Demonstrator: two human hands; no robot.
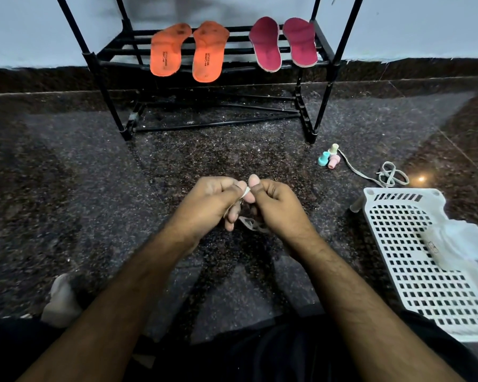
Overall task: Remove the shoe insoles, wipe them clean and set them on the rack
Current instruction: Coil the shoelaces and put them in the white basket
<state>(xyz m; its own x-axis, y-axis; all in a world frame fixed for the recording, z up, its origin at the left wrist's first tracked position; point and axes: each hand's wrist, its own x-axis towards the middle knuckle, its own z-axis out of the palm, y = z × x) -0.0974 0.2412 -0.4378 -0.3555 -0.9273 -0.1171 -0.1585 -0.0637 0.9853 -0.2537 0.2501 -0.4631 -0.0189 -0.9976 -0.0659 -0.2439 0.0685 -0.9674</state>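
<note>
1. Orange insoles [188, 52], a pair, lie side by side on the black rack [94, 57]'s upper shelf; two magenta insoles [283, 42] rest to their right.
2. Left hand [210, 201] and right hand [273, 202] meet over the dark speckled floor [80, 175], well in front of the rack.
3. Each grip is clenched, pinching a thin pale lace [246, 192] between thumb and finger.
4. A white perforated basket [425, 244] lies to the right, with another lace [381, 175] near it.

The dark speckled floor [80, 166] carries a black rack [100, 67]. On the rack's shelf lie two orange insoles [188, 52] and, to their right, two maroon insoles [283, 42]. Right of the rack's foot on the floor: three small pastel pegs [329, 159], a grey lace [389, 176], then a white basket [420, 260].
</note>
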